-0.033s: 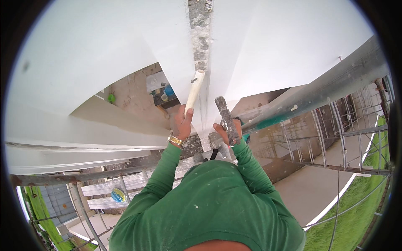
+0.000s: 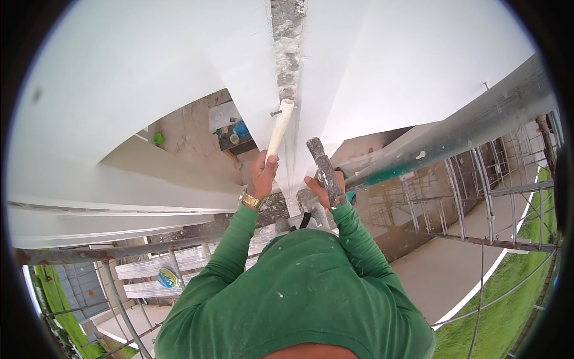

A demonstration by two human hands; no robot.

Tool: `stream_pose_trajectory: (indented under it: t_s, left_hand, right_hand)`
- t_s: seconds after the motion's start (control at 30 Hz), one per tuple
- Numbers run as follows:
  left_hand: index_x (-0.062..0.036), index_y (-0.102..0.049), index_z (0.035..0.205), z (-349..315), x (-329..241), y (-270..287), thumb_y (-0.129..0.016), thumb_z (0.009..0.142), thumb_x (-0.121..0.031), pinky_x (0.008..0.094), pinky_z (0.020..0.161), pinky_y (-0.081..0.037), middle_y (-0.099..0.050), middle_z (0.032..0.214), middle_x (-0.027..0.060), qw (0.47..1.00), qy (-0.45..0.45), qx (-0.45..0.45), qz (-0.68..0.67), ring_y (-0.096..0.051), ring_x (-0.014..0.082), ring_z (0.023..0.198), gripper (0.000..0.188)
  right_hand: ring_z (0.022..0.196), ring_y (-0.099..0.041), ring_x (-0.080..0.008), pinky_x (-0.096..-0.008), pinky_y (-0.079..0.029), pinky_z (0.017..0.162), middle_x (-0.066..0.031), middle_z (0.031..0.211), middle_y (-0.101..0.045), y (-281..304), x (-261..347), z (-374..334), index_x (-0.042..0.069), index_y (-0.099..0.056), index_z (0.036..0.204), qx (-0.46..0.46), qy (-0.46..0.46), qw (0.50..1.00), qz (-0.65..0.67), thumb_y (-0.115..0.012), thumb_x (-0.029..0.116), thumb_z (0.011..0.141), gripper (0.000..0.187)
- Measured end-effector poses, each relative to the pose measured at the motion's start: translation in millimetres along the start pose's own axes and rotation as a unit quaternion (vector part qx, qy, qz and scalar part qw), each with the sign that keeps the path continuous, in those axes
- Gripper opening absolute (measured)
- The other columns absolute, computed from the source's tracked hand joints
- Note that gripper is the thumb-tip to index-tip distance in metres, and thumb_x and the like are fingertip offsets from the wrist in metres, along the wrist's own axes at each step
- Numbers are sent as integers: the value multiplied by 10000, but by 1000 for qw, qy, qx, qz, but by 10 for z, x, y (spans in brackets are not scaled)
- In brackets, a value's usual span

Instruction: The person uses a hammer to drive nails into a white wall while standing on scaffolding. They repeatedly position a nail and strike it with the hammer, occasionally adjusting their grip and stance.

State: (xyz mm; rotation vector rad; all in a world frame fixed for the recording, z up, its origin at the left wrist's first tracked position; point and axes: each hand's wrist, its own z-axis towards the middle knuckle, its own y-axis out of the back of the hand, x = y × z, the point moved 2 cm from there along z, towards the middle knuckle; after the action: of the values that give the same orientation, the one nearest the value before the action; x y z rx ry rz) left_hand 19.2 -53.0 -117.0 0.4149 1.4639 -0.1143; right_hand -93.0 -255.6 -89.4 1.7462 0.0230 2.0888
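Here's the left hand (image 2: 261,173), fingers wrapped round the lower end of a white tube (image 2: 278,133), which slants up in front of the rough strip (image 2: 287,36) between the pale wall faces; whether its top touches, I can't tell. A nail (image 2: 275,113) juts sideways near that top end, and there's the danger: it could scratch the finish or snag if the tube twists, since it's gripped only low down. Over on the right, the right hand (image 2: 318,190) has hold of a dark, crusted hammer (image 2: 324,164), head up, just beside the tube. A wide swing could clip those left knuckles! And if either grip slips, the drop past the scaffold rail (image 2: 89,255) looks unforgiving.
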Motion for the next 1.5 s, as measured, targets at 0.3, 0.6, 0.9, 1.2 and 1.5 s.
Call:
stream_pose_trajectory:
  t_s: [0.3, 0.6, 0.9, 1.2, 1.5]
  left_hand:
    - [-39, -640, 1149, 31, -225, -89, -666, 977, -413, 455, 681, -495, -681, 837, 187, 978, -118, -80, 151, -660, 390, 772, 413]
    - [-36, -644, 1146, 41, -291, -54, -665, 976, -418, 460, 709, -505, -691, 889, 213, 979, -108, -88, 148, -672, 397, 814, 419]
    - [-65, -641, 1177, 71, -296, -45, -641, 986, -469, 443, 660, -507, -688, 797, 178, 982, -102, -79, 137, -687, 363, 740, 447]
    - [-61, -638, 1177, 100, -238, -79, -631, 989, -467, 430, 639, -495, -671, 762, 159, 988, -83, -61, 113, -681, 325, 710, 447]
    - [-51, -622, 1174, 66, -298, -23, -641, 991, -396, 434, 641, -493, -672, 781, 182, 987, -77, -45, 136, -676, 345, 708, 391]
  right_hand:
    - [565, -410, -83, -319, -396, 510, -5, 583, -494, -53, -82, 3, 0, -615, 754, -1, -20, 998, 55, -786, 157, 898, 274]
    - [526, -426, -119, -330, -373, 503, -13, 568, -490, -92, -34, 53, 17, -611, 715, -23, 40, 995, 91, -807, 122, 861, 266]
    - [501, -431, -148, -350, -354, 493, -33, 558, -480, -98, 55, 101, 21, -595, 690, -37, 60, 995, 64, -821, 113, 829, 281]
    - [521, -410, -128, -339, -360, 495, -17, 572, -496, -123, -95, 180, 12, -601, 747, -57, -31, 997, 43, -808, 127, 871, 267]
    - [552, -450, -125, -347, -404, 522, -79, 600, -534, -84, 146, 205, -37, -611, 808, 0, 13, 1000, -26, -793, 202, 847, 303]
